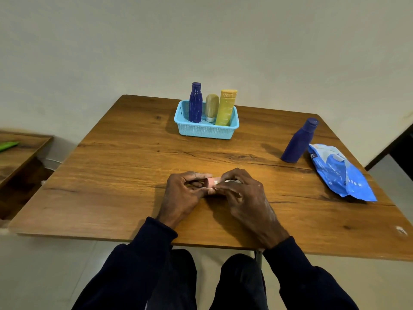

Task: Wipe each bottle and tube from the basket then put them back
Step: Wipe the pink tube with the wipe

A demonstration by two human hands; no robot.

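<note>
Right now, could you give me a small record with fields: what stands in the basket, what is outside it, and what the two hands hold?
in basket: light blue plastic basket holds a dark blue bottle, a beige tube standing on its cap, and a yellow tube
outside basket: second dark blue bottle upright on the wooden table, beside a blue wipes pack
left hand: pinches a small pink item, mostly hidden
right hand: pinches its other end; white scrap under its fingers, perhaps a wipe
</note>
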